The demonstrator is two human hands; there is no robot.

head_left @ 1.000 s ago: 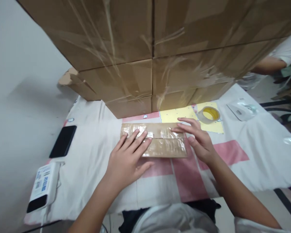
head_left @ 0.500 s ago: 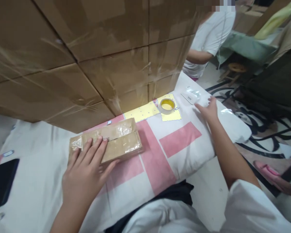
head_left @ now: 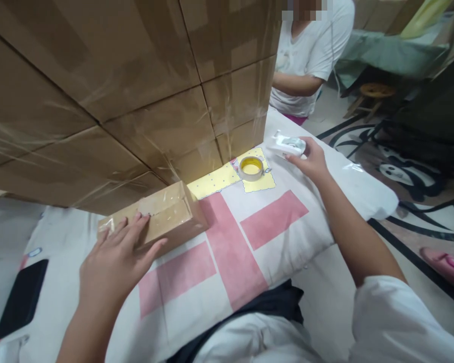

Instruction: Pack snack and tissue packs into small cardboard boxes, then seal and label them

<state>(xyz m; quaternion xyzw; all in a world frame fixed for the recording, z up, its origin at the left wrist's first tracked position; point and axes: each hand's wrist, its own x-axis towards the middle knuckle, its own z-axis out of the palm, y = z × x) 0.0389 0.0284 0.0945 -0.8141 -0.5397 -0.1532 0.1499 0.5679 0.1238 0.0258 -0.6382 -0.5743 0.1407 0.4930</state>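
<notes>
A small taped cardboard box point(head_left: 174, 214) lies on the cloth-covered table, close to the wall of stacked cartons. My left hand point(head_left: 115, 252) rests on its top and near side with the fingers spread, pressing rather than gripping. Farther right, my right hand point(head_left: 310, 159) is closed around the end of a white tape dispenser point(head_left: 287, 145), held low over the cloth. Between the hands, a roll of clear tape point(head_left: 250, 169) with a yellow core lies flat on a yellow patch of the cloth.
Tall stacked cartons point(head_left: 144, 96) close off the far side. A black phone-like slab point(head_left: 21, 298) lies at the left. Across the table stands a person in a white shirt point(head_left: 306, 55). A wooden stool point(head_left: 377, 91) and a pink slipper point(head_left: 446, 259) are on the floor at right.
My right hand has closed on the tape dispenser and raised it from lying on the table. The small box has tipped under my left hand, showing more of its end. The view has shifted.
</notes>
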